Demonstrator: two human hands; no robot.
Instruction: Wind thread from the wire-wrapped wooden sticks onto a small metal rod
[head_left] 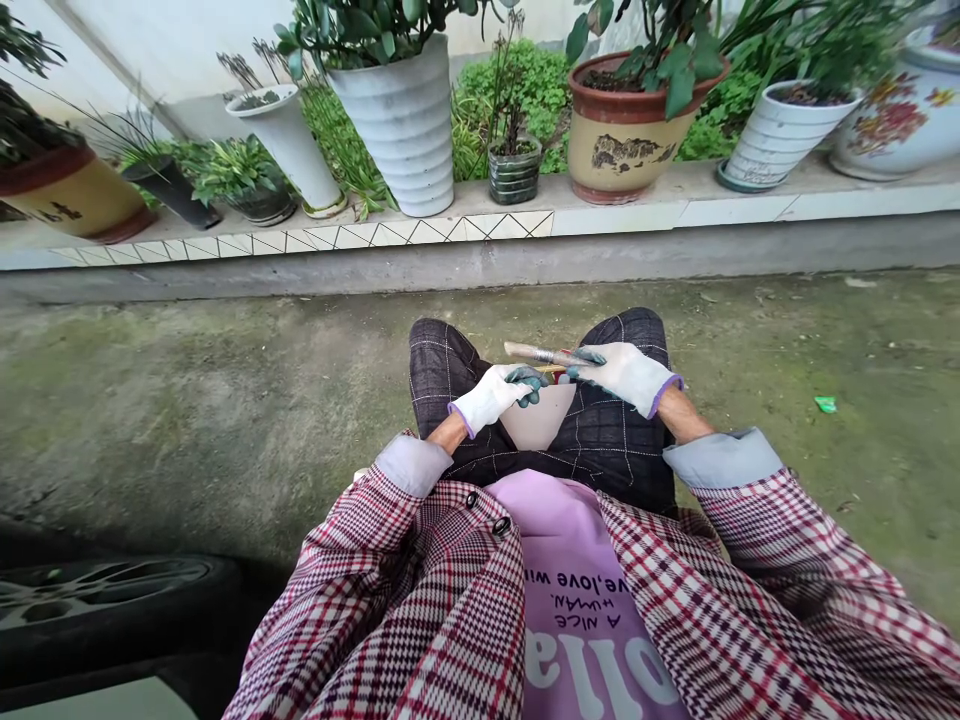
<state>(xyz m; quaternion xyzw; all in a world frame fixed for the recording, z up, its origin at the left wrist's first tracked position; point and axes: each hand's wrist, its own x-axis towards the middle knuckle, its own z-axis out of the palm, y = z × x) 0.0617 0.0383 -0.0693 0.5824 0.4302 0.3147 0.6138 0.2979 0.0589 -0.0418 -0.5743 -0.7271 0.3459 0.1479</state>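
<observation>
Both my hands wear white gloves with dark green fingers and purple cuffs, and they are close together above my lap. My right hand is closed around a paintbrush, whose pale bristle end points left over the other hand. My left hand has its fingers curled in a pinch, at one end of a thin yellowish stick that spans the gap between the hands. Something small in red and white shows behind the stick, too hidden to name. Below the hands, between my thighs, is a pale flat-looking surface.
A low tiled ledge runs across ahead with several potted plants, among them a tall white ribbed pot and a brown-rimmed pot. A green wrapper lies on the concrete at right. A wheel is at lower left.
</observation>
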